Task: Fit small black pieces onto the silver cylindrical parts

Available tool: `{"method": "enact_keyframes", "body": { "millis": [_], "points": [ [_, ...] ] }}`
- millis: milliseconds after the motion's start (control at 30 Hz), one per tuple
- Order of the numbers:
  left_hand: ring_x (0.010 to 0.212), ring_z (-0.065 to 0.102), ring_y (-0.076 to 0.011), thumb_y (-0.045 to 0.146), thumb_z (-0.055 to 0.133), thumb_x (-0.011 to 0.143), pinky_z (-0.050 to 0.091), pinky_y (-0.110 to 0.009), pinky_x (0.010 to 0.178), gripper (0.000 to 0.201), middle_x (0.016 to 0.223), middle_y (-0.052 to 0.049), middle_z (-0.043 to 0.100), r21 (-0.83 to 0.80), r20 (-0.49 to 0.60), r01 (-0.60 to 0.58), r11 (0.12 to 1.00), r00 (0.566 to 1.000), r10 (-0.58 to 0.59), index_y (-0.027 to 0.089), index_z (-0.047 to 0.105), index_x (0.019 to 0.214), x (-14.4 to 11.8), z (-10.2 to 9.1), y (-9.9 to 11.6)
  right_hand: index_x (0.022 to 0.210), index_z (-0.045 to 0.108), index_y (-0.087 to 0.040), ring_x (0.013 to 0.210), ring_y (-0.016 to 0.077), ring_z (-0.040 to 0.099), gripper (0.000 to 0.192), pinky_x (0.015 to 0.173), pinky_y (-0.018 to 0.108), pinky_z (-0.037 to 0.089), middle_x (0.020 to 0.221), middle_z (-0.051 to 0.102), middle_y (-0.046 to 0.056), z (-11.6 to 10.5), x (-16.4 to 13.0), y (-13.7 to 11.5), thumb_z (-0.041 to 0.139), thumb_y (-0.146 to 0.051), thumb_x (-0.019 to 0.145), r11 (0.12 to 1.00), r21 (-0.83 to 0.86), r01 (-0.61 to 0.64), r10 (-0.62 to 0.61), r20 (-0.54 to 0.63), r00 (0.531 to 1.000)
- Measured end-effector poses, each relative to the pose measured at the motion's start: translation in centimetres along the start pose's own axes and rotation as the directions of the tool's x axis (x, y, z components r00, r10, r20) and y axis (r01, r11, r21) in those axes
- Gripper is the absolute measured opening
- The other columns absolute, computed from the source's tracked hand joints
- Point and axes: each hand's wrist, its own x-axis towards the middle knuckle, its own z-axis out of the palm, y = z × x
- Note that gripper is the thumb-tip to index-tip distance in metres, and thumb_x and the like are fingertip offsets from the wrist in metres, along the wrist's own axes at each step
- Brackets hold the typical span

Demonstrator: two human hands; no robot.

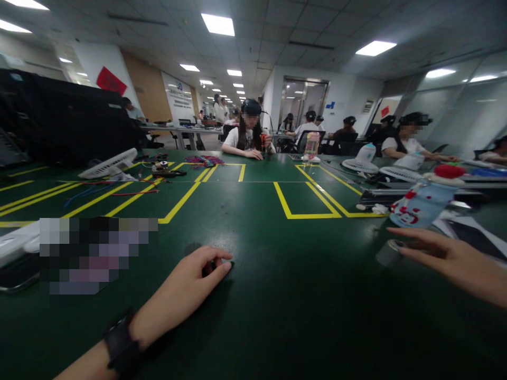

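Note:
My left hand point(204, 272), with a black watch point(121, 340) on its wrist, rests low over the green table point(277, 295). Its fingers are curled in and the thumb is close to the index finger. A tiny dark bit shows by the thumb tip; its kind cannot be told. To the right, my right hand point(443, 256) reaches in from the edge with fingers and thumb apart. Just beside its fingertips is a small grey cylinder point(388, 253), blurred; whether the thumb touches it is unclear.
Yellow tape point(312, 216) marks the table. A light-blue bottle with a red top point(425, 198) stands behind my right hand. At left lie a phone point(19, 272), loose wires point(134, 193) and a white fan point(109, 164). Across the table sits a person point(247, 134) holding something orange.

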Motion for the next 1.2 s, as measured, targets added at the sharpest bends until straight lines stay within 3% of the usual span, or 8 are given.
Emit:
{"method": "enact_keyframes", "body": {
  "millis": [67, 167, 267, 400, 533, 767, 967, 1200],
  "points": [
    [0.089, 0.059, -0.0220, 0.049, 0.047, 0.089, 0.047, -0.033, 0.077, 0.034, 0.102, -0.003, 0.064, -0.003, -0.002, 0.008, 1.000, 1.000, -0.008, 0.027, 0.063, 0.109, 0.0, 0.0, 0.1, 0.130, 0.052, -0.032, 0.091, 0.0238, 0.064, 0.075, 0.070, 0.031, 0.054, 0.118, 0.060, 0.008, 0.5, -0.3, -0.1, 0.070, -0.057, 0.062, 0.990, 0.093, -0.104, 0.096, 0.092, 0.991],
    [0.084, 0.060, -0.0215, 0.049, 0.047, 0.088, 0.047, -0.033, 0.073, 0.034, 0.095, -0.003, 0.063, 0.006, -0.004, 0.012, 1.000, 1.000, -0.012, 0.026, 0.064, 0.107, 0.0, 0.0, 0.4, 0.124, 0.057, -0.031, 0.089, 0.0236, 0.063, 0.064, 0.072, 0.035, 0.053, 0.113, 0.062, 0.006, 1.6, -0.7, -2.1, 0.063, -0.062, 0.068, 0.994, -0.011, -0.108, 0.108, 0.068, 0.992],
    [0.080, 0.059, -0.0212, 0.048, 0.046, 0.089, 0.046, -0.033, 0.070, 0.034, 0.090, -0.002, 0.061, 0.014, -0.002, -0.005, 1.000, 1.000, 0.005, 0.025, 0.064, 0.106, 0.1, 0.1, 0.5, 0.121, 0.057, -0.029, 0.094, 0.0201, 0.060, 0.049, 0.079, 0.035, 0.052, 0.117, 0.060, 0.004, 3.6, -1.3, -6.9, 0.054, -0.057, 0.080, 0.990, -0.016, 0.138, -0.139, -0.036, 0.990],
    [0.079, 0.059, -0.0213, 0.048, 0.046, 0.089, 0.046, -0.034, 0.070, 0.034, 0.088, -0.002, 0.061, 0.017, -0.015, -0.014, 1.000, 1.000, 0.014, 0.024, 0.064, 0.106, 0.0, 0.1, 0.4, 0.119, 0.056, -0.025, 0.107, 0.0161, 0.055, 0.037, 0.094, 0.033, 0.046, 0.118, 0.057, 0.004, 7.5, -2.7, -15.0, 0.052, -0.042, 0.087, 0.858, 0.162, 0.487, -0.491, -0.020, 0.871],
    [0.077, 0.059, -0.0206, 0.045, 0.047, 0.089, 0.046, -0.033, 0.069, 0.032, 0.086, -0.002, 0.062, 0.016, -0.030, -0.016, 1.000, 0.999, 0.016, 0.024, 0.064, 0.105, -0.2, 0.0, 0.4, 0.119, 0.054, -0.026, 0.106, 0.0132, 0.053, 0.032, 0.094, 0.029, 0.046, 0.116, 0.056, 0.004, 11.2, -4.2, -19.6, 0.052, -0.033, 0.088, 0.753, 0.366, 0.547, -0.614, 0.093, 0.784],
    [0.084, 0.059, -0.0202, 0.040, 0.050, 0.090, 0.047, -0.034, 0.076, 0.028, 0.098, -0.003, 0.064, 0.002, -0.094, -0.081, 0.997, 0.992, 0.081, 0.025, 0.063, 0.109, -0.1, 0.8, 2.1, 0.135, 0.030, -0.024, 0.110, 0.0154, 0.052, 0.073, 0.099, 0.033, 0.043, 0.125, 0.049, 0.006, 14.0, -4.8, -18.8, 0.068, -0.036, 0.074, 0.794, 0.499, 0.348, -0.485, 0.175, 0.857],
    [0.090, 0.059, -0.0196, 0.032, 0.051, 0.090, 0.046, -0.034, 0.081, 0.023, 0.101, -0.004, 0.065, -0.045, -0.082, -0.277, 0.960, 0.959, 0.273, 0.025, 0.067, 0.106, 1.2, 2.3, 6.4, 0.122, 0.037, -0.021, 0.103, 0.0136, 0.055, 0.055, 0.091, 0.029, 0.047, 0.116, 0.055, 0.006, 14.1, -4.5, -19.0, 0.066, -0.026, 0.076, 0.763, 0.584, 0.278, -0.474, 0.213, 0.854],
    [0.083, 0.060, -0.0194, 0.029, 0.056, 0.087, 0.047, -0.034, 0.074, 0.018, 0.089, -0.002, 0.068, -0.117, -0.115, -0.267, 0.957, 0.960, 0.254, 0.026, 0.072, 0.094, 2.0, 2.9, 7.8, 0.121, 0.040, -0.021, 0.101, 0.0138, 0.055, 0.051, 0.088, 0.029, 0.047, 0.115, 0.054, 0.006, 13.9, -4.4, -19.0, 0.066, -0.027, 0.077, 0.748, 0.599, 0.287, -0.496, 0.216, 0.841]
  ]
}}
